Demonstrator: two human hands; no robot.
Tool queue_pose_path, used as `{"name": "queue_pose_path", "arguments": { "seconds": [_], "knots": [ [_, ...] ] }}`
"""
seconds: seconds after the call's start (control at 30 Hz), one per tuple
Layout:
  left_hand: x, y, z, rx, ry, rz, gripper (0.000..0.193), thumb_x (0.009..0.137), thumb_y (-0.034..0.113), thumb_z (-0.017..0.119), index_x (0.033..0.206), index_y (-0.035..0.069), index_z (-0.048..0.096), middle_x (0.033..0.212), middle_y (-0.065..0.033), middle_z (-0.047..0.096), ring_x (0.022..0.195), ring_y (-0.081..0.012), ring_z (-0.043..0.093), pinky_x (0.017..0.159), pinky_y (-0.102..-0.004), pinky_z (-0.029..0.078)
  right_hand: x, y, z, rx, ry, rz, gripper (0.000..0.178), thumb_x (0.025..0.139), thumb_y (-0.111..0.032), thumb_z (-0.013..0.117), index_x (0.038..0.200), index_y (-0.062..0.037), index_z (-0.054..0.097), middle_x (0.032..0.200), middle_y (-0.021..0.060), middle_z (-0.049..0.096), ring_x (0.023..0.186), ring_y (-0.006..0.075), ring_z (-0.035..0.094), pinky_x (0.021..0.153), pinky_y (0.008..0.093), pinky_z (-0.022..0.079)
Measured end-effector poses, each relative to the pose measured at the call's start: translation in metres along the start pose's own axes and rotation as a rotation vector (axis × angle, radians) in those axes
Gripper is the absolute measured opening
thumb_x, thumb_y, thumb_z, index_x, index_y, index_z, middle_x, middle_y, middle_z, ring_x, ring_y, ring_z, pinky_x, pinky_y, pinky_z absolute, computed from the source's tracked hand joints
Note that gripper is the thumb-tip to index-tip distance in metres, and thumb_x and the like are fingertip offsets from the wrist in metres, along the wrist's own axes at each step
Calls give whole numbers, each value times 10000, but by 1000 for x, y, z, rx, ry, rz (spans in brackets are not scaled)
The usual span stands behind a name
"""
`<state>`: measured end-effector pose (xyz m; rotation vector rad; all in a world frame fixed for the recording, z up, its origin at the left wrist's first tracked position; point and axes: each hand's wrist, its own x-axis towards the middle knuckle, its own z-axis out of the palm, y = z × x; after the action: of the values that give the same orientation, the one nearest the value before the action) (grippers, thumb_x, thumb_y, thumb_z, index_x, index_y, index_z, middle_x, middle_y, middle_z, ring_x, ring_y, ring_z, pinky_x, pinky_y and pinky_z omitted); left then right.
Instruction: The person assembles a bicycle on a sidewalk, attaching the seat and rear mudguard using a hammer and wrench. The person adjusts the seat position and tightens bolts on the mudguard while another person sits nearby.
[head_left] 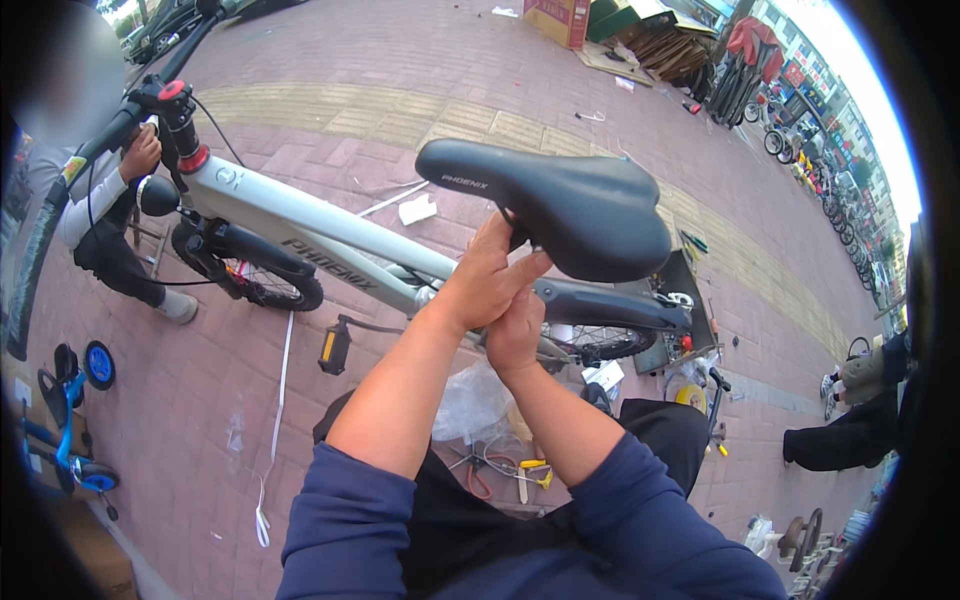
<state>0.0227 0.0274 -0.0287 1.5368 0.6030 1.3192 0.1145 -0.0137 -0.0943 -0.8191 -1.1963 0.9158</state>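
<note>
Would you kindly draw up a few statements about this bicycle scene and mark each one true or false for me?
1. The left hand and right hand meet beneath the saddle. True.
2. The saddle is bright red. False: the saddle is black.
3. The pedal with a yellow reflector is left of both hands in the picture. True.
4. The bicycle frame is orange. False: the bicycle frame is silvery grey.
5. A small blue cycle is near the picture's left edge. True.
6. The front wheel is right of the saddle in the picture. False: the front wheel is to its left.
</note>
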Motion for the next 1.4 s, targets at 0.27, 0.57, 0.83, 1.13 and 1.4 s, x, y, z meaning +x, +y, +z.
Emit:
{"name": "queue_pose_path", "arguments": {
  "seconds": [0.27,0.57,0.83,1.13,1.4],
  "knots": [
    [-2,-2,3,25,48,99,667,864,295,814,1376,12,494,1306,-128,569,1235,-242,565,1110,-390,425,26,-73,-93,-672,-331,40,535,1023,-437,600,762,30,611,582,107,456,566,176,428,558,367,396],
    [-1,-5,5,-30,77,99,531,910,297,775,1295,13,544,1216,-117,615,1151,-214,599,1052,-384,463,58,-161,-73,-1344,-489,-131,284,981,-345,629,1074,-89,710,969,165,706,908,419,676,764,483,527],
    [4,4,16,-11,90,121,531,908,275,765,1310,17,533,1223,-124,620,1174,-230,601,1066,-386,448,5,-3,-57,-304,-51,-48,563,1074,-511,450,900,-10,640,682,31,532,675,107,471,605,319,398],
    [-5,-9,0,63,104,56,692,825,260,825,1378,14,489,1298,-136,574,1251,-248,552,1129,-390,406,3,-16,-61,-270,-222,13,563,1060,-455,515,719,-9,538,609,40,509,589,136,475,554,331,389],
    [-3,-4,3,13,62,81,603,888,263,773,1368,17,502,1279,-132,600,1228,-246,576,1116,-383,419,51,-150,-83,-1210,-470,-186,333,980,-409,609,1012,-97,723,842,182,690,775,437,650,682,505,507]
  ]
}}
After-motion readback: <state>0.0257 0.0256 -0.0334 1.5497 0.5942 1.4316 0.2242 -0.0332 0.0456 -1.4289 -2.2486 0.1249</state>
